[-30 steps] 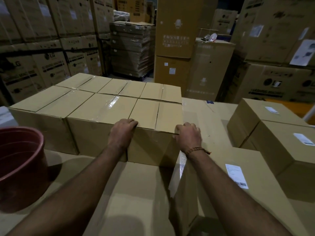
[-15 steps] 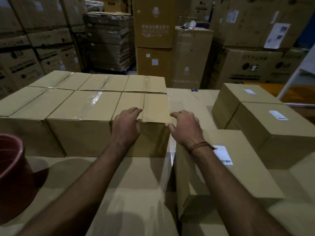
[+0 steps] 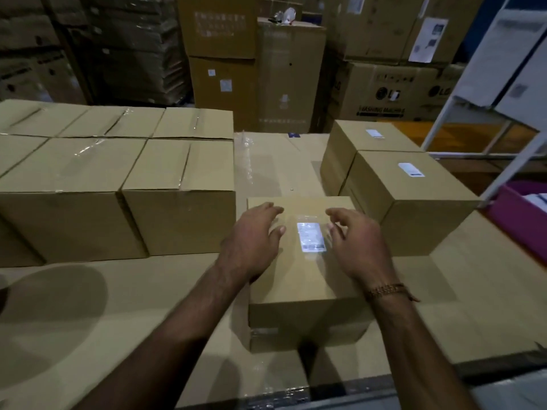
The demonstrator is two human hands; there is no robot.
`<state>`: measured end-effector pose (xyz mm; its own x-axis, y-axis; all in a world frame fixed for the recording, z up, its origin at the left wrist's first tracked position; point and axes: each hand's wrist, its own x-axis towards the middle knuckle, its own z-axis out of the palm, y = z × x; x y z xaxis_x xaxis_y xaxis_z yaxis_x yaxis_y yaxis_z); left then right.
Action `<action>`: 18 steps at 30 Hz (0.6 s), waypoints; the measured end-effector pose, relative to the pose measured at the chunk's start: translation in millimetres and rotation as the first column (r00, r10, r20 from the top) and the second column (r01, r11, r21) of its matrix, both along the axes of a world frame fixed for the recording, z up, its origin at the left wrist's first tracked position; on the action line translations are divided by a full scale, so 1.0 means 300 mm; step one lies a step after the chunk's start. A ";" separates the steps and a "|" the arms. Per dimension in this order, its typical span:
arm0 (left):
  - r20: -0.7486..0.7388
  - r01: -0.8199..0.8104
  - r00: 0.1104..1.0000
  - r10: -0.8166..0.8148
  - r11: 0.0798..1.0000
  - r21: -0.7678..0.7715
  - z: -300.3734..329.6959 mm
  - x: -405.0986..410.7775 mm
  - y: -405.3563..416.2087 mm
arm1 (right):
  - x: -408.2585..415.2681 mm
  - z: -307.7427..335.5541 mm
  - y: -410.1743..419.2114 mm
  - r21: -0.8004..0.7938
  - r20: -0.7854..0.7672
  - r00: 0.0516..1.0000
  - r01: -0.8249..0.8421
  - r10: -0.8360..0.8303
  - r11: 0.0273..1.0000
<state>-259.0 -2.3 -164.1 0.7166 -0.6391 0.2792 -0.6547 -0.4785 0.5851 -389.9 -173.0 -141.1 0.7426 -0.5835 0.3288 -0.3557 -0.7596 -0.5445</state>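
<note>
A brown cardboard box (image 3: 305, 279) with a white label (image 3: 310, 236) on its top stands alone in front of me on a layer of big cartons. My left hand (image 3: 254, 241) hovers over the box's left top edge, fingers spread and loosely bent. My right hand (image 3: 355, 244) hovers over its right top, fingers loosely bent beside the label, a bracelet on the wrist. Neither hand grips anything.
A block of several taped boxes (image 3: 177, 199) stands to the left, its near right box close to the labelled one. Two labelled boxes (image 3: 414, 196) stand at the right. A purple bin (image 3: 521, 220) and white rack (image 3: 488, 93) lie far right. Tall cartons (image 3: 290, 75) fill the background.
Both hands left the near right box of the taped block and moved right, over the single labelled box. My view swung right; the red bucket dropped out of sight.
</note>
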 end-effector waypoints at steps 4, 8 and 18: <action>-0.025 -0.076 0.997 0.077 0.996 0.054 -0.057 -0.013 -0.054 | -0.049 -0.037 -0.092 0.008 -0.022 1.000 -0.007 0.007 1.000; -0.031 -0.135 0.990 0.137 0.989 0.063 -0.098 -0.018 -0.079 | -0.035 -0.052 -0.137 0.022 -0.045 0.997 -0.064 0.065 0.998; -0.247 -0.211 0.950 0.193 0.977 -0.045 -0.100 -0.027 -0.030 | 0.097 -0.067 -0.129 -0.108 -0.201 0.970 -0.164 0.140 0.981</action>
<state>-267.0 -11.4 -194.0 0.8799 -0.4591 0.1224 -0.3852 -0.5383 0.7496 -360.7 -211.7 -161.3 0.8752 -0.4231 0.2345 -0.3195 -0.8696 -0.3765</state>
